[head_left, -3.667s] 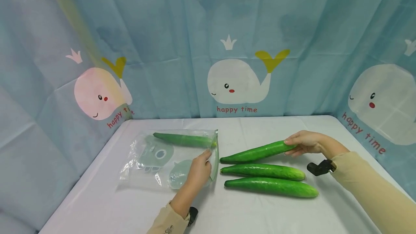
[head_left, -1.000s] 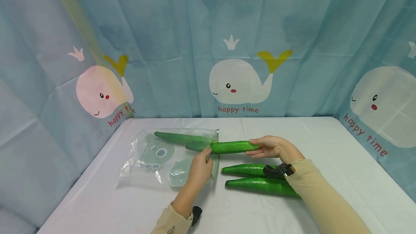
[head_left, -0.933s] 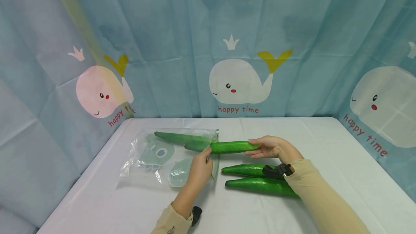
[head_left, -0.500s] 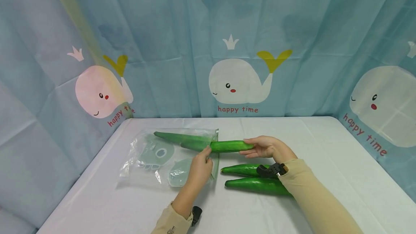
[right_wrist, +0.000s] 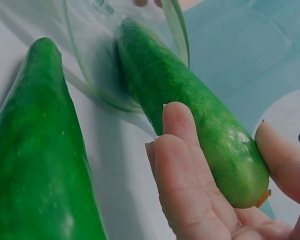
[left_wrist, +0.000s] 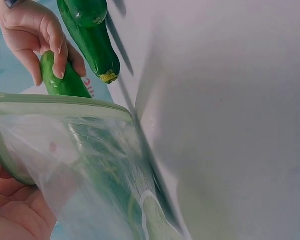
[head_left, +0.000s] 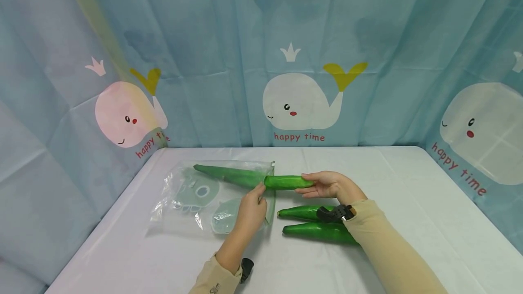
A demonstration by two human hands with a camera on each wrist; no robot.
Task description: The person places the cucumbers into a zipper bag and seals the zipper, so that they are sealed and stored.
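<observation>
Presently, the right hand is gripping a cucumber partly inside the clear bag the left hand is pinching.

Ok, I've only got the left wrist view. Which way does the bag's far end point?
Observer: In the head view, the bag points its far end toward the left side of the table.
Operator: And the gripped end, any mark on it?
Observer: Yes, the right wrist view shows a small brown tip on the end of the cucumber that the right hand holds.
Operator: Can you see the other two whole?
Observer: No, in the head view the black strap and sleeve cover the right ends of the loose cucumbers.
</observation>
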